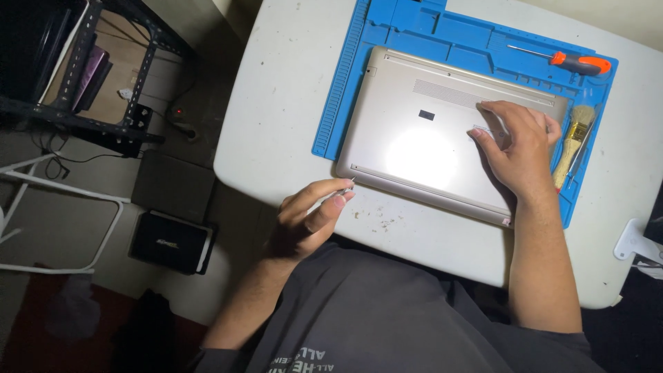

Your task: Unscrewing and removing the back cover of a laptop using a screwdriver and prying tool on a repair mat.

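our left hand (311,214) pinches a small metal tool (347,184) just short of the laptop (428,138); our right hand (518,141) rests flat, open, on it.

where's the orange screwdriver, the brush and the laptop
orange-handled screwdriver (583,64), head view, on the orange handle
brush (579,123), head view, on the pale bristles, right of the right hand
laptop (421,148), head view, on the middle of its upturned underside

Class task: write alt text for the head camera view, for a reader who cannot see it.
A closed gold laptop lies underside up on a blue silicone mat on a white table. The right hand rests on it; the left hand pinches a thin metal tool.
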